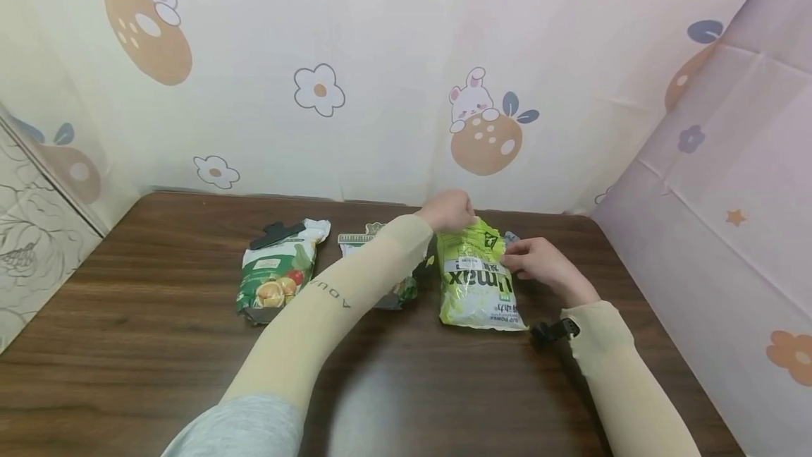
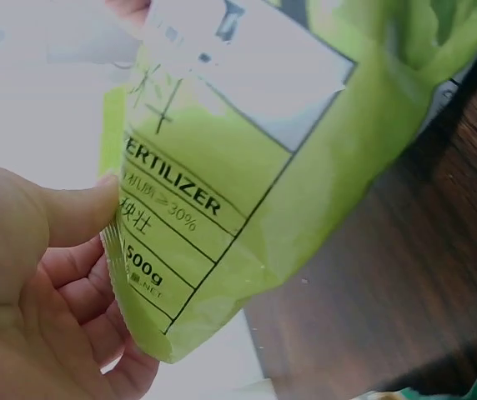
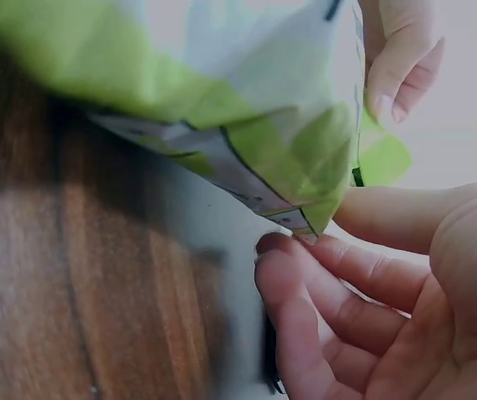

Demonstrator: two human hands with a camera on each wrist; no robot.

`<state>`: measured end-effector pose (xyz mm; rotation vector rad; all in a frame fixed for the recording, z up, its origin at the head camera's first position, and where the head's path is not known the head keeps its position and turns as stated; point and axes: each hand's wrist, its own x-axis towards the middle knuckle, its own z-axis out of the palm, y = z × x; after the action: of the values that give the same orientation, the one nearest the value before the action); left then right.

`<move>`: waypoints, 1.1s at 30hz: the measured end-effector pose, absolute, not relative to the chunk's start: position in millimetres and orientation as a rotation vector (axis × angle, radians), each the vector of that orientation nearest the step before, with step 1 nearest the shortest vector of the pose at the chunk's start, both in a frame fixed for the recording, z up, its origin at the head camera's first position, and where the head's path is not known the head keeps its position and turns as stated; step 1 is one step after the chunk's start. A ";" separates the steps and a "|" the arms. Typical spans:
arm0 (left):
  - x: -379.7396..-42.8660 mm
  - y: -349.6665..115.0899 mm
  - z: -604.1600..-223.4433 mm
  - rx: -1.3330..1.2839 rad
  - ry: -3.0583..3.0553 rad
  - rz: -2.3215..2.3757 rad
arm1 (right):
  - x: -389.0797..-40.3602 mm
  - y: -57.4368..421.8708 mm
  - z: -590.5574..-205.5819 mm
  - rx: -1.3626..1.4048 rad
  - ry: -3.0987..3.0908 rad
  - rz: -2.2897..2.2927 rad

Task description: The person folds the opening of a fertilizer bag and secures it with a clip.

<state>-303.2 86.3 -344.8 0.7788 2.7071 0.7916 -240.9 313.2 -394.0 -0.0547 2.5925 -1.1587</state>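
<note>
A lime-green and white fertilizer bag (image 1: pixel 472 284), lettered Umax and 500g, lies at the right of the table with its print upside down in the head view. My left hand (image 1: pixel 447 210) pinches the sealed end at its far edge; the left wrist view shows the thumb (image 2: pixel 84 212) over the crimped seam and the other fingers behind. With thumb and fingers, my right hand (image 1: pixel 547 266) pinches the bag's right side. In the right wrist view a folded corner (image 3: pixel 309 212) of the bag sits between those fingertips, and the left hand (image 3: pixel 405 58) shows beyond.
To the left lies a green-and-white bag (image 1: pixel 279 273) with fruit pictures and a black clip (image 1: pixel 277 234) on top. Another bag (image 1: pixel 401 293) is partly hidden under my left forearm, with a pale clip (image 1: pixel 357 238) at its far end. A patterned curtain (image 1: pixel 393 125) hangs behind the table.
</note>
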 end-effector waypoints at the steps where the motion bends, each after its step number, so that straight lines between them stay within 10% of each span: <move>1: -301.4 85.4 -342.8 0.783 2.713 0.810 | -240.9 313.9 -394.0 -0.064 2.600 -1.153; 33: -267.5 59.5 -286.0 0.926 2.700 1.041 | -232.5 318.6 -367.8 -0.344 2.601 -1.401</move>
<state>-267.5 59.5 -286.0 0.9262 2.6997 1.0405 -232.5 318.6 -367.8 -0.3438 2.6013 -1.4009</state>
